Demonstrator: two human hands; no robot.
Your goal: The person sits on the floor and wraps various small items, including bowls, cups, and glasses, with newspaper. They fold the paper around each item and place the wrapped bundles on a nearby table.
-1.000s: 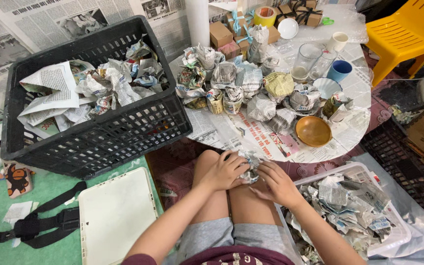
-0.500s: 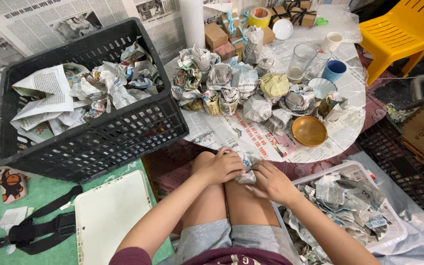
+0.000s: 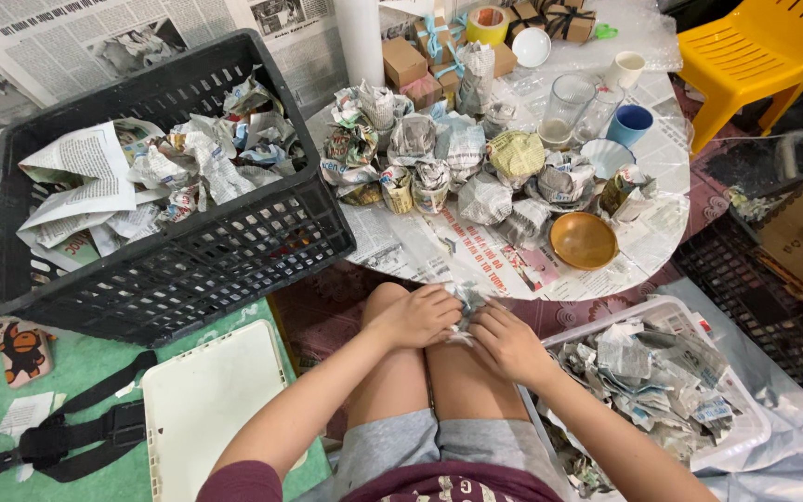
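both hands, left hand (image 3: 417, 316) and right hand (image 3: 507, 342), have fingers clamped on a small newspaper-wrapped item (image 3: 465, 307) over the knees, beside the tabletop (image 3: 439, 251); unwrapping seems in progress, next needs peeling paper away.

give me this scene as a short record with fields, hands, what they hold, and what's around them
left hand: left hand over the knees, fingers closed on a newspaper-wrapped bundle
right hand: right hand holding the same bundle from the other side
table: round table covered in newspaper, with more wrapped items, an amber bowl, a blue cup and a glass
left of person: black crate of crumpled newspaper
right of person: white bin of crumpled newspaper
far right: yellow chair
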